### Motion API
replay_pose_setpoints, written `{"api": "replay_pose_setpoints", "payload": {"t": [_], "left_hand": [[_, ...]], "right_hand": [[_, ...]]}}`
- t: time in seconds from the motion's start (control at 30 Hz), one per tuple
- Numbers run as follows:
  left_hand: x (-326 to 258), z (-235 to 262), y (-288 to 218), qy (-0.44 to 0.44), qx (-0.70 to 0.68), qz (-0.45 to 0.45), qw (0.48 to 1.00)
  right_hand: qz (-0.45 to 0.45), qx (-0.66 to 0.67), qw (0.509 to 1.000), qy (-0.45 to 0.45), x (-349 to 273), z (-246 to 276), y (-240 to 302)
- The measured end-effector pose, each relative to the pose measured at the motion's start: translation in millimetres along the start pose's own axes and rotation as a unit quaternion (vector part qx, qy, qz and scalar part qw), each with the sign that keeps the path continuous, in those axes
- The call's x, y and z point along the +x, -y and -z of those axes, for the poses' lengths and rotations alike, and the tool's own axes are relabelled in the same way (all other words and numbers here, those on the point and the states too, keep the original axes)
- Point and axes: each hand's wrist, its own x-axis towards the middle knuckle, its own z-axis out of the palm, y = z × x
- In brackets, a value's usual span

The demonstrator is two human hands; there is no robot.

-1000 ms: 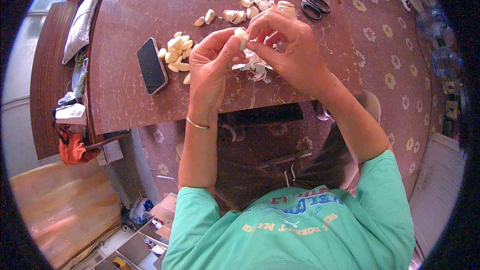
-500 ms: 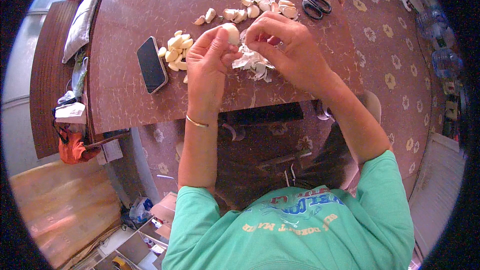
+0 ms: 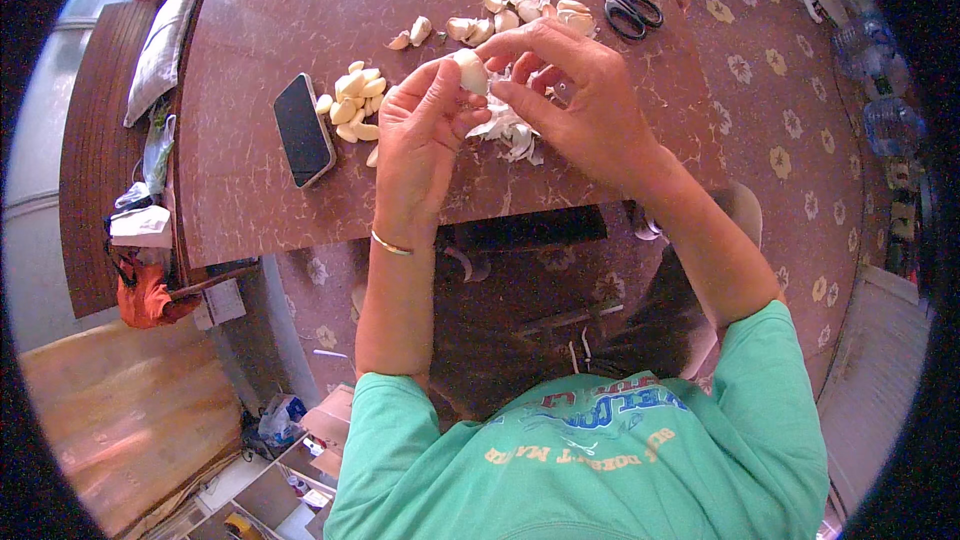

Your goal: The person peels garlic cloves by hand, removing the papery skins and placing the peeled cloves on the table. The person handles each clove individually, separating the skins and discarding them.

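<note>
My left hand (image 3: 425,105) pinches a pale garlic clove (image 3: 471,73) between thumb and fingers, above the table. Beside the clove, my right hand (image 3: 560,70) has its thumb and index finger spread apart, their tips close to its right side. Whether they touch it I cannot tell. Under my hands lies a heap of papery garlic skins (image 3: 515,135), partly hidden by the right hand. A pile of peeled garlic cloves (image 3: 352,98) sits left of my left hand. Unpeeled garlic cloves (image 3: 505,20) are strewn in a loose row beyond my hands.
A phone (image 3: 304,130) with a dark screen lies left of the peeled cloves. Black-handled scissors (image 3: 628,15) rest at the far right of the brown marbled table (image 3: 270,20). A patterned cloth with flowers (image 3: 790,120) shows to the right, near several large bottles (image 3: 890,125).
My right hand has moved slightly left to the clove, and its pinched thumb and index finger have parted. My left hand has turned a little, still holding the clove.
</note>
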Motion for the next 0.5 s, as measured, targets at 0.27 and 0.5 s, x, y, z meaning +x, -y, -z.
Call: {"api": "replay_pose_setpoints", "payload": {"t": [0.27, 0.5], "left_hand": [[-2, -11, 2, 0.004, 0.024, 0.009, 1.000], [-1, -14, 1, -0.007, 0.019, 0.005, 1.000]], "right_hand": [[0.019, 0.016, 0.999, -0.034, -1, -5, -6], [0.012, 0.031, 0.998, -0.052, 0, -7, -2]]}}
